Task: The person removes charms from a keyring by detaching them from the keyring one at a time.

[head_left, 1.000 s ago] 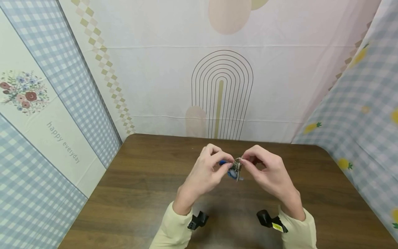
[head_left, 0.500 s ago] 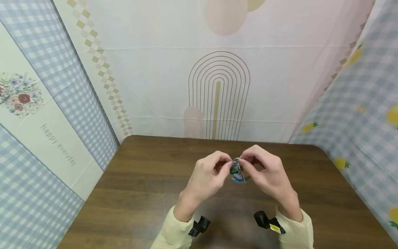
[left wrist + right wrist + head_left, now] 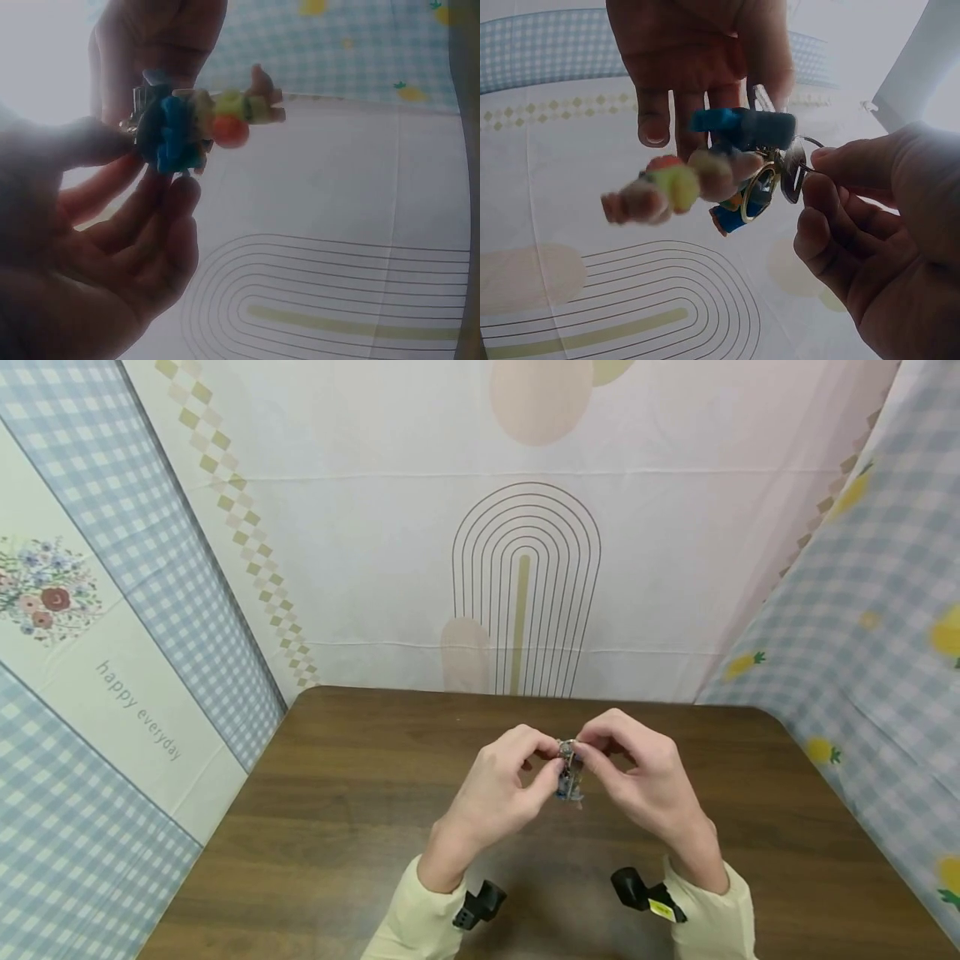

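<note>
As printed cloths screen the work area on three sides, a person bends both hands to a small keyring above a brown wood-grain table. A white cloth [image 3: 360,560] with arch lines, pale ovals and diamond borders fills the back; a blue-checked cloth [image 3: 45,718] bearing a bouquet and the words "happy everyday" lines the left, and another checked cloth [image 3: 855,643] with yellow fruit drapes the right. The table [image 3: 330,802], its far corners rounded, meets the back cloth along its far edge. Pale yellow sleeves [image 3: 427,902] reach in from below, a black camera [image 3: 480,905] at each wrist. The left hand [image 3: 491,789] pinches the bunch between thumb and forefinger, while the right hand [image 3: 641,768] grips its upper part from the other side. Between the fingertips hangs the keyring [image 3: 568,781], just a bluish-grey cluster from the head. Close in, the left wrist view picks out a blue piece [image 3: 176,135], a yellow-green piece [image 3: 229,102] and an orange ball [image 3: 230,131], somewhat blurred. Only the right wrist view clearly shows the flat metal piece [image 3: 793,172] and the thin hoop [image 3: 814,140] pinched by the right hand.
</note>
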`<control>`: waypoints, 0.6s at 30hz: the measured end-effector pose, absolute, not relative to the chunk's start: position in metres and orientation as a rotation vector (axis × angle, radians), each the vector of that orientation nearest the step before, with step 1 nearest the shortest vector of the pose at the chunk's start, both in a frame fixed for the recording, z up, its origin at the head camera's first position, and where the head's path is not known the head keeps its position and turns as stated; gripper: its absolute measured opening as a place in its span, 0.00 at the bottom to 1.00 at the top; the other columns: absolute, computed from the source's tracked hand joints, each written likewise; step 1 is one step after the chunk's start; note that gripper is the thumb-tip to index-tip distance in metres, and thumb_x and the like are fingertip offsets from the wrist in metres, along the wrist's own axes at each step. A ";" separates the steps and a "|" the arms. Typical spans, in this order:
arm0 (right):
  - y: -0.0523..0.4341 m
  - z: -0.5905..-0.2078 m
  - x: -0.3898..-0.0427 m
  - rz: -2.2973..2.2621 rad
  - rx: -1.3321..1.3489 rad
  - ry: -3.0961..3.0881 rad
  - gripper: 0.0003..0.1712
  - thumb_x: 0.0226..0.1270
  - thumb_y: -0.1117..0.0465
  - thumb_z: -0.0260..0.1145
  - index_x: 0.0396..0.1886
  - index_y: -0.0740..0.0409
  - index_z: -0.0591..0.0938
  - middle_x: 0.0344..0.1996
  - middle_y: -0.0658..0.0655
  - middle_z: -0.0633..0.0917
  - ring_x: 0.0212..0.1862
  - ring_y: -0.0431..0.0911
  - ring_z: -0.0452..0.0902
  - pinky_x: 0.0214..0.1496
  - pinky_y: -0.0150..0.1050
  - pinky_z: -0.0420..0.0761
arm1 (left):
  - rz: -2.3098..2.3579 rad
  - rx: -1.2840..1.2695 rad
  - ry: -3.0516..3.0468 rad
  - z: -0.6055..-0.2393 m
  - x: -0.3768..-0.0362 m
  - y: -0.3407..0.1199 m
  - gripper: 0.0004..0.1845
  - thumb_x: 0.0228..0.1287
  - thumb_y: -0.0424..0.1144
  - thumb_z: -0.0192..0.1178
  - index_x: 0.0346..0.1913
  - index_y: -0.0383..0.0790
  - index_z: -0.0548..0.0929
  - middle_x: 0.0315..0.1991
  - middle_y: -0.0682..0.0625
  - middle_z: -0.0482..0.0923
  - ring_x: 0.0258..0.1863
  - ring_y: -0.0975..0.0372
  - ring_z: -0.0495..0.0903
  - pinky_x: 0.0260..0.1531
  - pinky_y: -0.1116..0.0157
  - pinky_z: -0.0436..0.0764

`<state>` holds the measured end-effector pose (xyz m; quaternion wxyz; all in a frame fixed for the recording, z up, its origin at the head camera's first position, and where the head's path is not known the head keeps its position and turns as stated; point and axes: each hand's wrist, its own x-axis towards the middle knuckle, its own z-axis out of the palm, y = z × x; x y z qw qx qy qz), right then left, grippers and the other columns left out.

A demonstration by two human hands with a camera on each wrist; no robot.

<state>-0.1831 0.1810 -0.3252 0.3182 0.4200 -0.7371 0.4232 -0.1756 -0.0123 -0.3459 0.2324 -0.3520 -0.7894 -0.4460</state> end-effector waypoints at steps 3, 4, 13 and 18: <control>0.181 -0.325 -0.182 1.096 1.103 -1.959 0.05 0.66 0.63 0.67 0.33 0.60 0.81 0.29 0.47 0.80 0.29 0.33 0.74 0.32 0.22 0.77 | -1.245 -0.958 -2.177 -0.345 -0.175 -0.014 0.03 0.63 0.32 0.59 0.37 0.43 0.79 0.35 0.54 0.79 0.36 0.67 0.77 0.37 0.70 0.80; 0.180 -0.325 -0.182 1.091 1.105 -1.965 0.04 0.66 0.63 0.67 0.33 0.59 0.81 0.29 0.46 0.80 0.29 0.33 0.74 0.32 0.22 0.77 | -1.262 -0.956 -2.183 -0.345 -0.175 -0.015 0.03 0.63 0.32 0.58 0.36 0.43 0.79 0.34 0.55 0.78 0.36 0.67 0.76 0.37 0.70 0.80; 0.176 -0.324 -0.181 1.081 1.116 -1.968 0.09 0.69 0.58 0.65 0.32 0.59 0.81 0.27 0.45 0.78 0.28 0.32 0.73 0.31 0.22 0.76 | -1.406 -0.995 -2.202 -0.344 -0.175 -0.021 0.02 0.66 0.33 0.54 0.35 0.42 0.74 0.32 0.54 0.74 0.31 0.69 0.75 0.33 0.69 0.80; 0.176 -0.323 -0.179 1.058 1.122 -2.001 0.06 0.69 0.59 0.65 0.33 0.56 0.80 0.28 0.43 0.77 0.29 0.32 0.72 0.32 0.22 0.75 | -1.450 -0.990 -2.219 -0.343 -0.175 -0.025 0.04 0.69 0.34 0.54 0.35 0.44 0.75 0.31 0.56 0.76 0.28 0.71 0.75 0.29 0.68 0.78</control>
